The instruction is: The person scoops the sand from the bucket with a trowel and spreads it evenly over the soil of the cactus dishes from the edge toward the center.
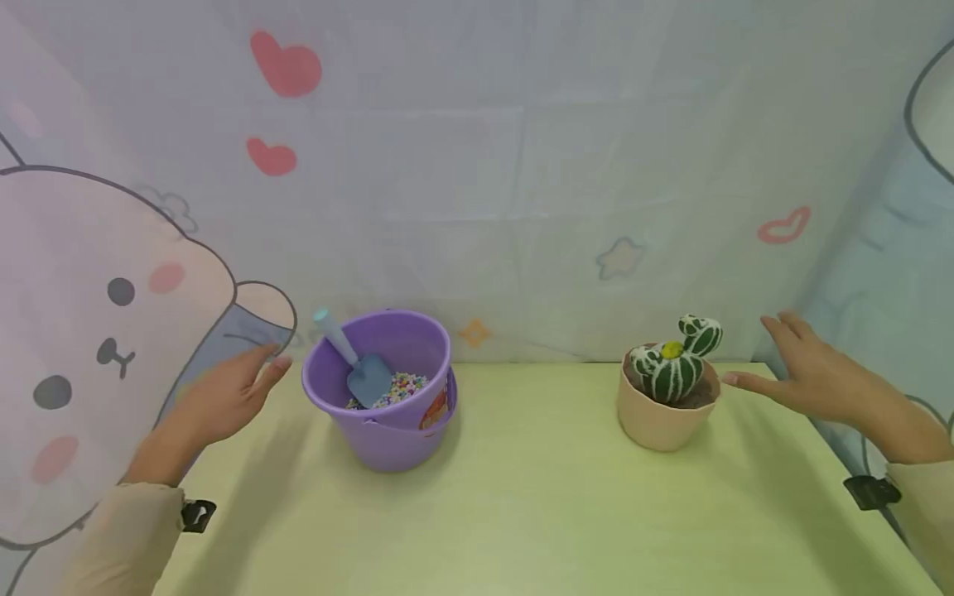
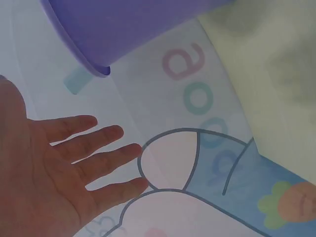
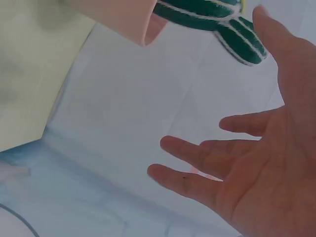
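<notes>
Left hand (image 1: 231,393) and right hand (image 1: 823,372) released, spread wide
Purple bucket (image 1: 391,439) by the table's (image 1: 537,505) back-left corner, pot (image 1: 659,426) near back-right; any grip should probably take walls below the rims, clear of scoop (image 1: 370,381) and cactus (image 1: 673,381)

There's one bucket (image 1: 391,439), one scoop (image 1: 369,382), one pot (image 1: 659,424), one cactus (image 1: 674,379), two hands (image 1: 227,396) (image 1: 827,379).

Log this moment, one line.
left hand: empty, beside round purple plastic bucket | right hand: empty, beside round peach cactus pot | blue scoop: inside bucket
</notes>
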`<action>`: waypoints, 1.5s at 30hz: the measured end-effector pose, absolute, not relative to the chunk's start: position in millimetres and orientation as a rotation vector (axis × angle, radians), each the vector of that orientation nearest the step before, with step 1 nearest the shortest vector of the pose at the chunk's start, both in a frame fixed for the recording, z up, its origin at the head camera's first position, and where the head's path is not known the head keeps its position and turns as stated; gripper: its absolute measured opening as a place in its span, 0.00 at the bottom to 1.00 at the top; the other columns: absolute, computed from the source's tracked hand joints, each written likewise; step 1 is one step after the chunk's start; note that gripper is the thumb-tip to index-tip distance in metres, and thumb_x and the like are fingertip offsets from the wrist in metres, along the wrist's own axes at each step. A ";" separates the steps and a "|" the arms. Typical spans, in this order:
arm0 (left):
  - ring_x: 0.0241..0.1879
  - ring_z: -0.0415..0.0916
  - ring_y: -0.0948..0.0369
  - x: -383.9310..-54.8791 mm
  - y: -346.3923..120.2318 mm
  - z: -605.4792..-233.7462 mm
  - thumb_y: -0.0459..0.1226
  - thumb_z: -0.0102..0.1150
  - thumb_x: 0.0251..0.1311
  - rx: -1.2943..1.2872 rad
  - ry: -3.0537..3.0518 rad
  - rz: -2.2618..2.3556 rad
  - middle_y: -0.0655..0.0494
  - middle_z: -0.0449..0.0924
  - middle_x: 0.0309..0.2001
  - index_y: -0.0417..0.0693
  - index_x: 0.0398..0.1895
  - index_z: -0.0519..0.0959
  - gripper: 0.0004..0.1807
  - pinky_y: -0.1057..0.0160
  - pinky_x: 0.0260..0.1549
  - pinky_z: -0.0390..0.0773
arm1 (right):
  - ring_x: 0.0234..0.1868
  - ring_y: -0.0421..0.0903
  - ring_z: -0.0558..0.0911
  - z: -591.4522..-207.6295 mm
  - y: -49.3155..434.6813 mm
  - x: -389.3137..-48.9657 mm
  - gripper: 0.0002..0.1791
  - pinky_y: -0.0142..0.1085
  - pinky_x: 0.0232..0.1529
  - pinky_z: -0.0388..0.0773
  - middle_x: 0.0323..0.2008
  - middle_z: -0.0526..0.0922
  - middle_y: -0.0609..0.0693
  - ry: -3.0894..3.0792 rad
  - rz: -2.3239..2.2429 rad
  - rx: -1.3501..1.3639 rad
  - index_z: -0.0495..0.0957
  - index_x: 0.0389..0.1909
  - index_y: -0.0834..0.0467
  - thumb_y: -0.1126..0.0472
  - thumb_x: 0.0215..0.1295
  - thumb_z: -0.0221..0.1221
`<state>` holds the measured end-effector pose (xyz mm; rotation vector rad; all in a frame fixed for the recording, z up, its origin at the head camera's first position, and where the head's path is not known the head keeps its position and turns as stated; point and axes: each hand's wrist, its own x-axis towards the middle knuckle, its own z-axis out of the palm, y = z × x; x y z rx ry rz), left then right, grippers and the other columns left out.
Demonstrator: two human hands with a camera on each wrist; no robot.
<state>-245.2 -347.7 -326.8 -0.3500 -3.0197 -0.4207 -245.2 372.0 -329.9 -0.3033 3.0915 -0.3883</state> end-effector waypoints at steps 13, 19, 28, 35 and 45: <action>0.60 0.82 0.35 -247.3 -333.3 -329.7 0.59 0.48 0.79 -0.180 -2.905 -0.636 0.30 0.79 0.64 0.33 0.69 0.74 0.38 0.35 0.53 0.87 | 0.60 0.74 0.80 -306.5 332.9 -229.0 0.54 0.73 0.54 0.79 0.72 0.63 0.80 3.343 -0.509 -0.427 0.49 0.80 0.74 0.41 0.74 0.63; 0.60 0.82 0.35 -249.6 -331.8 -326.0 0.57 0.47 0.80 -0.124 -2.890 -0.759 0.31 0.83 0.60 0.33 0.66 0.78 0.35 0.37 0.53 0.86 | 0.63 0.72 0.79 -302.6 307.3 -230.4 0.49 0.71 0.57 0.79 0.71 0.68 0.77 3.375 -0.578 -0.506 0.55 0.78 0.73 0.45 0.73 0.65; 0.67 0.78 0.36 -255.9 -327.2 -313.5 0.57 0.45 0.81 -0.043 -2.895 -1.145 0.28 0.73 0.70 0.31 0.74 0.69 0.39 0.32 0.71 0.75 | 0.64 0.68 0.80 -295.2 254.4 -241.8 0.44 0.66 0.64 0.79 0.72 0.72 0.71 3.319 -0.637 -0.660 0.59 0.77 0.70 0.42 0.77 0.61; 0.68 0.76 0.34 -264.5 -320.1 -312.3 0.58 0.46 0.80 -0.006 -2.886 -1.149 0.29 0.68 0.74 0.33 0.77 0.64 0.41 0.33 0.70 0.76 | 0.70 0.68 0.76 -294.9 224.9 -244.4 0.43 0.66 0.72 0.74 0.74 0.70 0.70 3.257 -0.720 -0.715 0.59 0.78 0.70 0.44 0.77 0.60; 0.76 0.62 0.35 -276.6 -309.6 -312.5 0.62 0.51 0.76 0.069 -2.872 -1.156 0.32 0.62 0.78 0.34 0.81 0.57 0.47 0.32 0.75 0.69 | 0.70 0.65 0.76 -301.0 179.8 -251.5 0.36 0.62 0.71 0.77 0.73 0.71 0.67 3.186 -0.763 -0.919 0.66 0.73 0.69 0.48 0.78 0.61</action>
